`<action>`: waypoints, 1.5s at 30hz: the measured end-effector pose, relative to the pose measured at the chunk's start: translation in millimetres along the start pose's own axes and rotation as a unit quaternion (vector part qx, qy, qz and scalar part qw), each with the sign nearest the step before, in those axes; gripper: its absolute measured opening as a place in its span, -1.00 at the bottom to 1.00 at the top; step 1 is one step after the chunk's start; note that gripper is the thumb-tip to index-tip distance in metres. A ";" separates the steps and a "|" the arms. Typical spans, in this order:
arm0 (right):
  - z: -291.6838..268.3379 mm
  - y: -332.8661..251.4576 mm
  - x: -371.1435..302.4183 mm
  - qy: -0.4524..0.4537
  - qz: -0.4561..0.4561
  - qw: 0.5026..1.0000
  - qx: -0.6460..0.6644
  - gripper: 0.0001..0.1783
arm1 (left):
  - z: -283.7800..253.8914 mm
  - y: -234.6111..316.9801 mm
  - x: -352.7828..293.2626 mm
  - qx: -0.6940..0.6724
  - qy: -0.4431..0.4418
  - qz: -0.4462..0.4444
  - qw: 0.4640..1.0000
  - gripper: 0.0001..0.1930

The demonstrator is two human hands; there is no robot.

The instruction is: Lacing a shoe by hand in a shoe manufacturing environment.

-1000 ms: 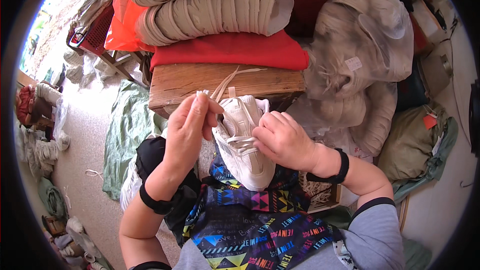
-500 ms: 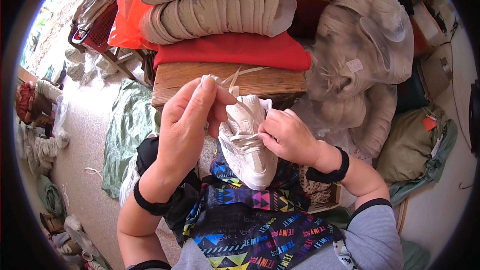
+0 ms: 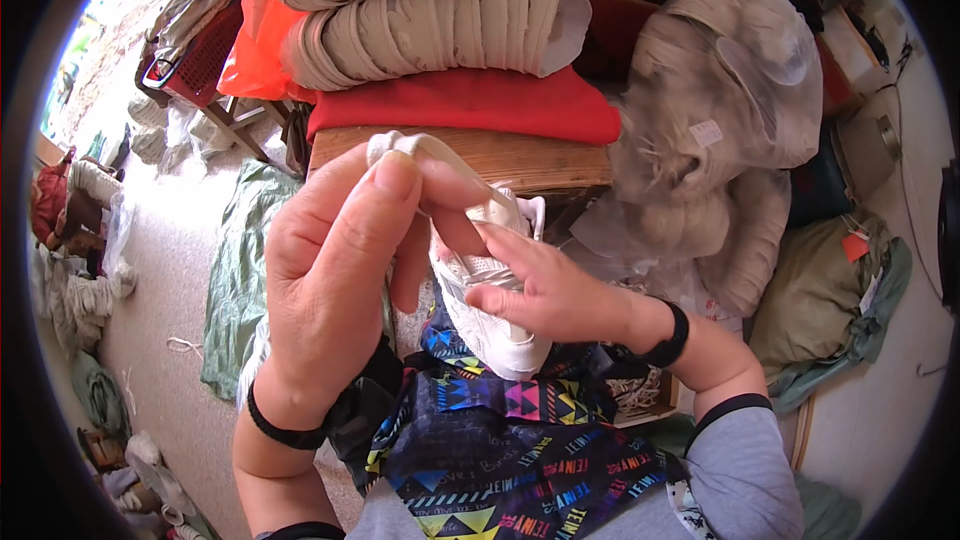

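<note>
A white lace-up sneaker (image 3: 505, 348) rests upright against my lap, its toe toward me. My left hand (image 3: 335, 250) is raised at the upper left of the sneaker, thumb and finger pinched on a flat cream shoelace (image 3: 445, 153). The lace wraps over the fingertip and runs down toward the sneaker's tongue. Across the lacing lies my right hand (image 3: 555, 290), its thumb and fingers stretched out and apart, touching or just above the sneaker. It covers much of the crossed laces and eyelets.
Ahead stands a wooden bench (image 3: 460, 160) with red cloth (image 3: 460, 108) and stacked beige shoe uppers (image 3: 440, 35). Clear plastic bags (image 3: 720, 90) of pale pieces are at the right. A green sheet (image 3: 240, 290) lies on the floor at left; a box of laces (image 3: 640, 395) sits by my right side.
My left hand has come closer and lower, still pinching the lace. My right hand has moved left across the sneaker, its fingers going from a pinch at the laces to spread.
</note>
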State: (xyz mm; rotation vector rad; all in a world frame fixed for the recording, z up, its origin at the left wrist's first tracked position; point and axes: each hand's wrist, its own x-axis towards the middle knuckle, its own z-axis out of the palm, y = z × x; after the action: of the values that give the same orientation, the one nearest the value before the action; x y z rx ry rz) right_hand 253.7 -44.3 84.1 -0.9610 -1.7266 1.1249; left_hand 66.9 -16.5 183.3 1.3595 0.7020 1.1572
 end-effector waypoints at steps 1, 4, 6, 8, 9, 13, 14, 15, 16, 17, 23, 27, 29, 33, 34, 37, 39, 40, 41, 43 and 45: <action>-1.7 -2.8 4.7 -0.050 0.071 0.986 0.146 -0.71 | -1.3 -3.7 1.0 0.015 0.007 0.010 1.000 -0.64; -38.0 -12.0 15.3 -0.001 0.091 0.973 0.212 -0.78 | -50.1 -29.1 12.8 -0.113 0.084 0.005 0.990 -0.72; -61.9 -2.9 15.2 0.108 0.088 0.926 0.351 -0.84 | -91.0 -50.2 15.3 -0.198 0.087 -0.016 0.976 -0.73; -86.1 14.7 9.1 0.134 0.095 0.909 0.384 -0.84 | -135.9 -74.6 4.8 -0.269 0.152 -0.075 0.948 -0.77; -97.8 22.6 2.1 0.159 0.101 0.890 0.415 -0.85 | -162.8 -88.3 -2.8 -0.290 0.157 -0.102 0.939 -0.78; -135.8 50.4 -25.0 0.274 0.146 0.806 0.503 -0.88 | -211.2 -110.4 -43.8 -0.334 0.240 -0.224 0.884 -0.81; -152.1 55.0 -34.1 0.294 0.136 0.803 0.500 -0.89 | -213.5 -112.3 -47.7 -0.334 0.237 -0.227 0.883 -0.81; -168.4 62.1 -44.3 0.313 0.128 0.799 0.498 -0.88 | -214.7 -113.9 -50.5 -0.351 0.280 -0.206 0.870 -0.83; -183.3 62.3 -54.4 0.372 0.130 0.796 0.459 -0.84 | -216.5 -114.4 -53.3 -0.368 0.320 -0.185 0.854 -0.85; -198.1 64.2 -63.4 0.425 0.131 0.789 0.423 -0.79 | -243.4 -122.2 -60.7 -0.388 0.300 -0.131 0.862 -0.87; -334.1 74.6 -182.5 0.599 0.069 0.743 0.291 -0.61 | -413.7 -122.6 -108.3 -0.416 0.345 -0.068 0.839 -0.81; -327.8 66.6 -199.1 0.738 0.051 0.649 0.175 -0.66 | -400.8 -108.4 -98.7 -0.252 0.493 -0.020 0.833 -0.75; -292.3 66.9 -182.5 0.653 0.147 0.740 0.070 -0.74 | -327.9 -104.6 -74.3 -0.024 0.428 -0.030 0.903 -0.70; -165.1 48.5 -90.8 0.396 0.237 0.886 -0.055 -0.81 | -170.6 -120.6 -44.6 0.560 0.124 0.094 0.814 -0.75; -145.5 54.8 -82.6 0.322 0.233 0.918 -0.007 -0.83 | -129.1 -117.4 -35.6 0.319 0.144 -0.067 0.934 -0.78; -80.7 55.2 -50.7 0.201 0.230 0.951 0.045 -0.85 | -64.8 -144.0 -27.2 0.032 0.063 -0.145 0.987 -0.82; -57.4 64.6 -44.9 0.160 0.175 0.971 -0.035 -0.82 | -44.1 -159.5 -30.5 0.037 0.035 -0.162 0.985 -0.80; -50.0 63.9 -44.4 0.147 0.160 0.974 -0.067 -0.81 | -40.5 -168.5 -34.2 0.065 0.021 -0.160 0.985 -0.80; -45.7 62.4 -45.0 0.133 0.146 0.975 -0.098 -0.80 | -39.2 -172.3 -39.6 0.141 0.017 -0.141 0.980 -0.79; -43.4 51.8 -46.7 0.120 0.163 0.968 -0.150 -0.80 | -33.5 -172.5 -43.1 0.161 0.027 -0.079 0.983 -0.78; -41.7 43.3 -46.2 0.110 0.207 0.953 -0.191 -0.79 | -31.0 -164.7 -45.8 0.127 0.022 -0.136 0.982 -0.78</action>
State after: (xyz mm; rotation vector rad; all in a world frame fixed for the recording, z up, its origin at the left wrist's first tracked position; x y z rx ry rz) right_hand 315.0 -60.7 42.7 -1.6845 -1.6286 0.9028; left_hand 59.4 -20.3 9.8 1.3983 1.0605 0.9030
